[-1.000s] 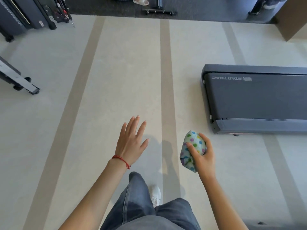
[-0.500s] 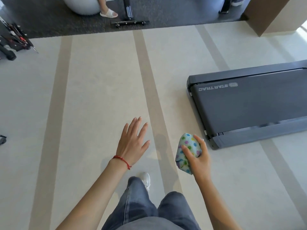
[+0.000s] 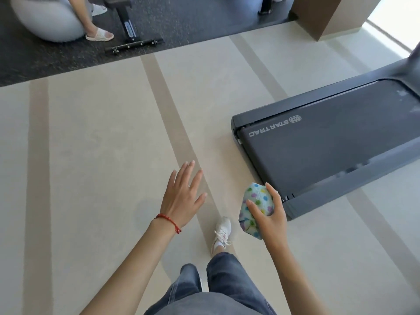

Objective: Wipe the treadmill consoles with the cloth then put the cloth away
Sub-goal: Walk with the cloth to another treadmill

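Legs: grey jeans (image 3: pixel 218 289) fill the bottom centre of the frame; one white sneaker (image 3: pixel 222 233) is planted on the floor just above them.
Right hand: the right hand (image 3: pixel 268 214), lower centre-right, grips the cloth, thumb curled over its left face and fingers wrapped round its right side.
Cloth: the cloth (image 3: pixel 256 201) is a bunched bundle, pale blue with coloured dots, held in the air just left of the treadmill's near corner; its lower end hangs below the hand.
Left hand: the left hand (image 3: pixel 183 196), lower centre, is spread flat with straight fingers, palm down, holding nothing and touching nothing; a red string bracelet (image 3: pixel 169 221) circles the wrist.
Floor: the pale floor (image 3: pixel 95 155) carries darker beige stripes running from the bottom toward the top of the frame.
Treadmill: the treadmill (image 3: pixel 329 151), dark grey, lies at the right middle; its belt reads STAR TRAC, seen upside down. Its console is out of frame.
Far mat: a dark speckled mat (image 3: pixel 193 21) spans the top of the frame.
On the mat: a black equipment base (image 3: pixel 134 45) at upper centre-left, a large pale exercise ball (image 3: pixel 47 19) at upper left, and beside it another person's foot in a white sandal (image 3: pixel 100 35).
Upper right: a brown pillar (image 3: pixel 327 14) stands at the mat's edge.
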The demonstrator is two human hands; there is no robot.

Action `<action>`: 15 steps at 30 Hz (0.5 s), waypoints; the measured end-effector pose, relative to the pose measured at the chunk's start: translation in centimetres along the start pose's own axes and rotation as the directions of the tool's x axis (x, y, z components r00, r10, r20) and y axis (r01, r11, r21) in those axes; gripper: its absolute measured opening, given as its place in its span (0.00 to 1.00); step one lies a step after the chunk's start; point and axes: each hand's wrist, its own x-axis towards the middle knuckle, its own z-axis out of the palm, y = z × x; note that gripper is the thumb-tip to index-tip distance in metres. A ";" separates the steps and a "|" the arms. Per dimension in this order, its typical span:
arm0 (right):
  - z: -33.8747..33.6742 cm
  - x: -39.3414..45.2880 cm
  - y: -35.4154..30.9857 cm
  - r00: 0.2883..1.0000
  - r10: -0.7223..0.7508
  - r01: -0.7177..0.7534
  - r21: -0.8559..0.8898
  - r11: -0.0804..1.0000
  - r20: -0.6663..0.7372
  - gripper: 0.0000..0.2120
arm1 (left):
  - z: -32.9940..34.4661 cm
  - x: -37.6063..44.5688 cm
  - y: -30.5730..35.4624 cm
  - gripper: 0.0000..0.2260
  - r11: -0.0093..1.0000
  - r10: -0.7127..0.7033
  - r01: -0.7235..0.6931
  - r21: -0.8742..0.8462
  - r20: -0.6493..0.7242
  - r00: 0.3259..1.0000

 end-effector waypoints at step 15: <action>-3.1 20.3 -5.7 0.982 0.043 -0.045 -0.006 0.999 -0.186 0.30 | 0.9 25.5 2.4 0.26 0.984 0.176 -0.175 -0.025 0.049 0.983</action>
